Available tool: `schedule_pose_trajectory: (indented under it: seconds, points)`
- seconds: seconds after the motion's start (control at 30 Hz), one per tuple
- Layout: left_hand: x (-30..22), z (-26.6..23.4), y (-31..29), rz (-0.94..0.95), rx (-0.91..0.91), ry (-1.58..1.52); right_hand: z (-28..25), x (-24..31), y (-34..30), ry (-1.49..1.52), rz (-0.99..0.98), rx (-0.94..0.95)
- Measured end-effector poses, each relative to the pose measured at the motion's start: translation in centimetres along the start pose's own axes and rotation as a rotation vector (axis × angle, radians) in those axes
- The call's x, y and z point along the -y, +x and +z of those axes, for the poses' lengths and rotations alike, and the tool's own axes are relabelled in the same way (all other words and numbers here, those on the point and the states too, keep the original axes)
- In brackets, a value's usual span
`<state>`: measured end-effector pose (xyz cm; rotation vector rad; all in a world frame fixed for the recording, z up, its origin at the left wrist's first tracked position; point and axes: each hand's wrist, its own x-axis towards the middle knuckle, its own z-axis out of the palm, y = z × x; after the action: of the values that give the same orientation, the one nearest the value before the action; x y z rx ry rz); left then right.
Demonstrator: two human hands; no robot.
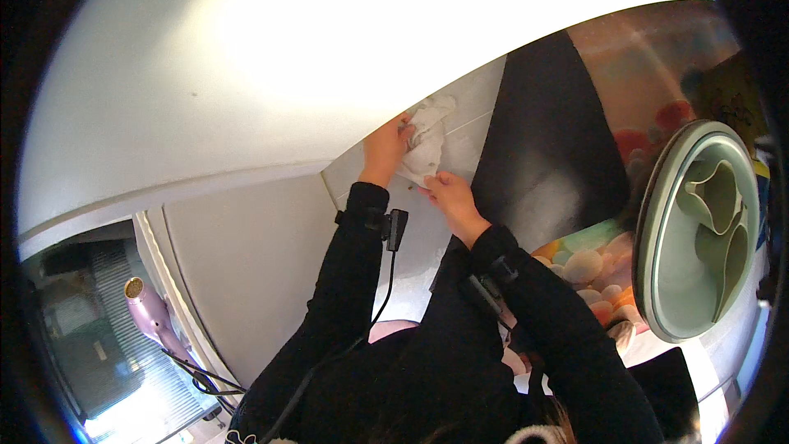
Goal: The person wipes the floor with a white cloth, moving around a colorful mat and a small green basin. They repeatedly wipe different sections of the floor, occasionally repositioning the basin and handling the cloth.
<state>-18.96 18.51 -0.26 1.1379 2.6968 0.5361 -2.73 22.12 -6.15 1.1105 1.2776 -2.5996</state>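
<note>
My left hand point(385, 152) is closed on the upper side of a crumpled white cloth point(426, 141), just beyond the edge of a large white surface. Lower down and to the right, my right hand point(454, 204) pinches the bottom corner of the same cloth between thumb and fingers. The cloth hangs loosely bunched between both hands, above pale grey tiles point(472, 136). Small dark marks show on it. Whether it is fabric or a paper wipe, I cannot tell.
The bright white surface point(205, 115) curves over the top left, close to my hands. A black panel point(551, 131) stands right of them. Further right are a pebble-patterned mat point(588, 267) and a grey-green oval basin point(699, 279). A purple hair dryer point(149, 312) with black cords is lower left.
</note>
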Motion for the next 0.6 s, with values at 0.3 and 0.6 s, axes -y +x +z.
schedule_pose_trajectory:
  seconds: [0.3, 0.6]
  points:
    - [8.0, -3.9, -0.3, -0.150, -0.354, 0.076, -0.1, 2.0, -1.9, -0.379, -0.160, -0.224]
    - [5.5, -2.0, -1.6, -0.017, 0.098, 0.068, 0.0, 1.2, -1.6, -0.204, -0.280, -0.318]
